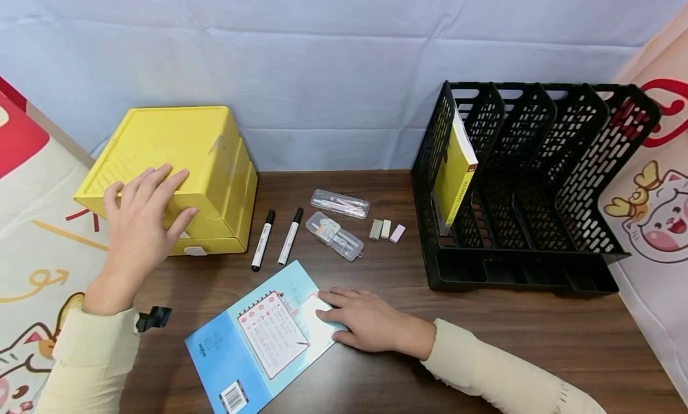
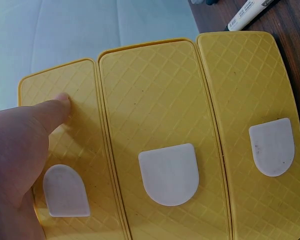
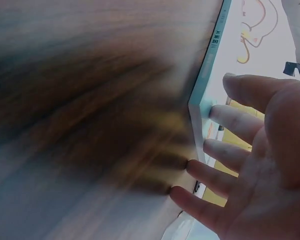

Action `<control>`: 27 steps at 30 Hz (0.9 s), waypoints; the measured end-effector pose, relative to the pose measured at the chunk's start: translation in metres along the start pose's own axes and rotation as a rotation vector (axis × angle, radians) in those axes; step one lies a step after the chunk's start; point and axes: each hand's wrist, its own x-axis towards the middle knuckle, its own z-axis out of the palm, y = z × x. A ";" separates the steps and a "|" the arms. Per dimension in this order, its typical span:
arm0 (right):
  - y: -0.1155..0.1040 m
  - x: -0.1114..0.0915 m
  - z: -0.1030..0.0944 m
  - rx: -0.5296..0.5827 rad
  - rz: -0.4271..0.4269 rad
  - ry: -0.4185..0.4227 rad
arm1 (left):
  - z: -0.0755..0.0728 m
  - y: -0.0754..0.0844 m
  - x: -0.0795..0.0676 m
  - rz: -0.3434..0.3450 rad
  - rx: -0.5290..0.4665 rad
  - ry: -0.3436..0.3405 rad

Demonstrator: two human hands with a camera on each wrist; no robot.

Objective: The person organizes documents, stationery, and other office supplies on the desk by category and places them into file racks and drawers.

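Observation:
At the left stands a yellow drawer box (image 1: 172, 139). My left hand (image 1: 137, 223) rests on its top front edge, fingers spread over the lid. In the left wrist view the thumb (image 2: 60, 107) lies against the front of one drawer, and white tabs (image 2: 170, 175) show on three drawer fronts. A blue book (image 1: 220, 348) with a notepad picture and a barcode lies slanted on the table. My right hand (image 1: 371, 321) touches the book's right end with its fingers extended. The right wrist view shows the book's spine (image 3: 212, 60) beside the fingers.
Two markers (image 1: 263, 241) lie beside the box. Two clear plastic cases (image 1: 340, 204) and three small erasers (image 1: 386, 229) are at mid-table. A black file rack (image 1: 524, 264) stands at the right, with a yellow book (image 1: 454, 175) upright in its leftmost slot.

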 end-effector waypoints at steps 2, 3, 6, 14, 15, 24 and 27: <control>0.003 -0.003 -0.002 0.002 0.015 0.009 | 0.000 0.000 0.001 -0.001 0.003 0.002; 0.004 -0.005 -0.003 0.005 0.022 0.015 | 0.000 0.000 0.001 -0.003 0.004 0.003; 0.009 -0.010 -0.006 0.024 0.049 0.030 | 0.000 0.000 0.003 -0.005 0.006 0.006; 0.020 -0.018 -0.013 0.089 0.188 0.093 | 0.001 0.001 0.004 0.000 0.004 0.024; 0.020 -0.018 -0.013 0.098 0.211 0.105 | 0.001 0.001 0.004 0.000 0.003 0.026; 0.015 -0.010 0.012 0.039 0.493 0.221 | 0.001 0.000 0.002 0.003 0.007 0.023; 0.010 -0.008 0.018 -0.004 0.543 0.215 | 0.002 0.000 0.000 -0.002 0.006 0.012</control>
